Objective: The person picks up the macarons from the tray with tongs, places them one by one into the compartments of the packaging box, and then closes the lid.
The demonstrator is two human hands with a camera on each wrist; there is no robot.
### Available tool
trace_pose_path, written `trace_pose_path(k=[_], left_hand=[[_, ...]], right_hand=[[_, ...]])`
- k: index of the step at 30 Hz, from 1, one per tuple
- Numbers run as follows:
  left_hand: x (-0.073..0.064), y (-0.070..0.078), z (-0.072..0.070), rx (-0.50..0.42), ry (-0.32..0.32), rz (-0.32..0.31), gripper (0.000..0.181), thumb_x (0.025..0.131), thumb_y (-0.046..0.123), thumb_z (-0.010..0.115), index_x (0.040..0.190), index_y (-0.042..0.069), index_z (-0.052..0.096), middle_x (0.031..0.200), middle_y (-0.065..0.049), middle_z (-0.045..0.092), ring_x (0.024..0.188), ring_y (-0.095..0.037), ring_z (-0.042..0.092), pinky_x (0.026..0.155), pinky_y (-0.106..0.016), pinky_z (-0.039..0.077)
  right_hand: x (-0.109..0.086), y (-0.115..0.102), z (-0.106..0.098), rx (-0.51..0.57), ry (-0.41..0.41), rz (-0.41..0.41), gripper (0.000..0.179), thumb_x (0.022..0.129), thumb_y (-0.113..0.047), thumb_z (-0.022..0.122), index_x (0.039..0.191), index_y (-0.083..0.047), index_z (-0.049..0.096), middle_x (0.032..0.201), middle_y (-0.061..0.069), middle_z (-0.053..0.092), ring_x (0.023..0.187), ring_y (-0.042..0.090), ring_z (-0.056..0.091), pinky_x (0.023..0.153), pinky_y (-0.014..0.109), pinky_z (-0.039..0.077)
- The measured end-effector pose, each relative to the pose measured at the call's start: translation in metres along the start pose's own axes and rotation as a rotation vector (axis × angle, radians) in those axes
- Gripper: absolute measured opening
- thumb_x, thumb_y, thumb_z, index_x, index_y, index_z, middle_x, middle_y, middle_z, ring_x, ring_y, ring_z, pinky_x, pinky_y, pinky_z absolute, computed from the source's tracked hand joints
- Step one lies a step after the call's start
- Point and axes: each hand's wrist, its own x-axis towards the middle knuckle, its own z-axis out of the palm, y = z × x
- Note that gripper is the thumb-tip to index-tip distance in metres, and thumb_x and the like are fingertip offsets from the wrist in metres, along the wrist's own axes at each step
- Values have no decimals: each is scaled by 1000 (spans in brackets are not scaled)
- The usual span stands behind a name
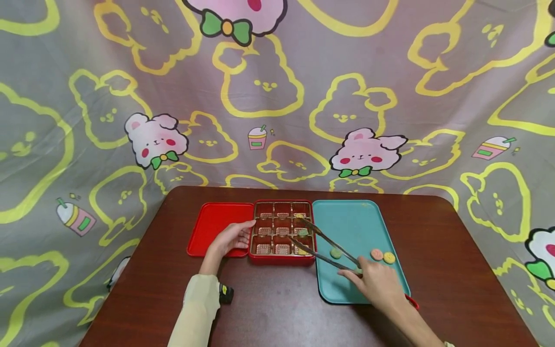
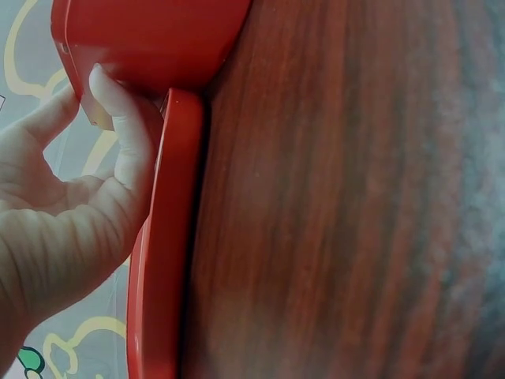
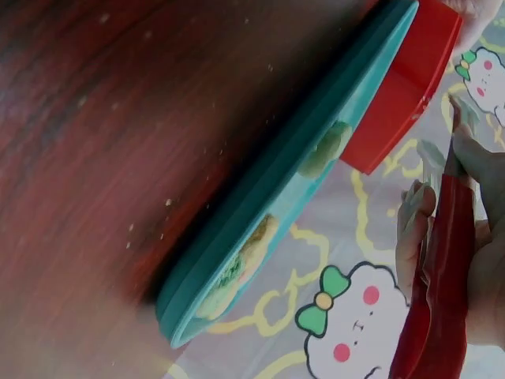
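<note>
My right hand (image 1: 381, 284) grips a pair of tongs (image 1: 334, 246) with red handles, seen close in the right wrist view. Their arms are spread, and the tips lie over the right column of a red divided box (image 1: 282, 260). A green cookie (image 1: 302, 232) sits in that column's middle compartment, between the tips. Yellow cookies (image 1: 302, 250) lie in the front and back compartments of the same column. Against the box's left side rests my left hand (image 1: 231, 238), its fingertips at the wall and rim; the left wrist view shows a digit (image 2: 118, 118) on the red wall.
Right of the box is a teal tray (image 1: 347, 221) holding a green cookie (image 1: 336, 253), a pink cookie (image 1: 376, 254) and a yellow cookie (image 1: 389, 258). A red lid (image 1: 212, 221) lies left of the box. Behind the brown table (image 1: 269, 299) hangs a patterned curtain (image 1: 286, 125).
</note>
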Motion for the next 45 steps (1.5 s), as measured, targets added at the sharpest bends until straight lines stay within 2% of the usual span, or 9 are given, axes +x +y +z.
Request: trace_pose_path(k=[6, 11, 16, 18, 21, 26, 30, 33, 45], left_hand=[[0, 0, 0, 2, 1, -4, 37, 102, 38, 63, 86, 6, 59, 74, -4, 56, 66, -15, 54, 59, -25, 55], [0, 0, 0, 0, 0, 1, 37, 102, 39, 63, 86, 6, 60, 72, -4, 57, 64, -15, 55, 59, -24, 55], [0, 0, -1, -1, -1, -2, 38, 101, 40, 64, 88, 5, 61, 73, -4, 58, 65, -15, 55, 60, -25, 56], [0, 0, -1, 0, 0, -2, 38, 101, 41, 64, 89, 5, 61, 75, -4, 59, 66, -16, 56, 61, -24, 56], [-1, 0, -1, 2, 2, -3, 38, 101, 41, 64, 90, 4, 61, 76, -4, 59, 67, -16, 56, 61, -24, 56], [-2, 0, 0, 4, 2, -5, 38, 102, 41, 63, 89, 4, 61, 75, -4, 59, 66, -16, 56, 61, -25, 56], [-1, -1, -1, 12, 2, -4, 39, 101, 42, 63, 90, 4, 61, 76, -4, 59, 67, -15, 56, 61, -24, 56], [-1, -1, -1, 9, -8, 3, 39, 101, 42, 63, 90, 4, 61, 75, -4, 59, 67, -15, 56, 61, -24, 56], [1, 0, 0, -1, -11, -1, 38, 101, 41, 63, 87, 6, 60, 75, -4, 58, 67, -15, 55, 60, -25, 55]], right_hand=[[0, 11, -11, -24, 23, 64, 57, 78, -45, 87, 74, -12, 41, 57, -7, 26, 40, 7, 27, 38, 26, 28], [-2, 25, -18, -1, 79, 57, 41, 81, -40, 86, 93, -5, 70, 53, -12, 36, 43, 6, 31, 39, 29, 29], [-6, 37, -20, -17, 167, -7, 61, 100, -61, 53, 68, -10, 56, 50, -12, 30, 42, 7, 26, 38, 28, 25], [-8, 40, -20, -27, 187, -13, 65, 101, -68, 35, 64, -15, 42, 49, -11, 24, 42, 9, 24, 38, 29, 23], [-10, 43, -20, -35, 190, 0, 66, 101, -71, 26, 65, -16, 38, 50, -11, 22, 42, 11, 24, 39, 31, 23], [-14, 46, -22, -48, 128, 43, 60, 100, -68, 41, 67, -17, 37, 53, -11, 21, 43, 11, 25, 40, 31, 24], [-15, 47, -24, -58, 84, 68, 53, 95, -51, 69, 66, -18, 39, 53, -10, 21, 44, 11, 27, 41, 31, 25], [-15, 47, -26, -63, 78, 70, 50, 92, -39, 77, 66, -18, 41, 53, -10, 22, 45, 11, 27, 41, 31, 25], [-23, 55, -31, -55, 57, 101, 51, 94, -34, 77, 64, -17, 38, 53, -9, 23, 45, 11, 27, 41, 30, 23]])
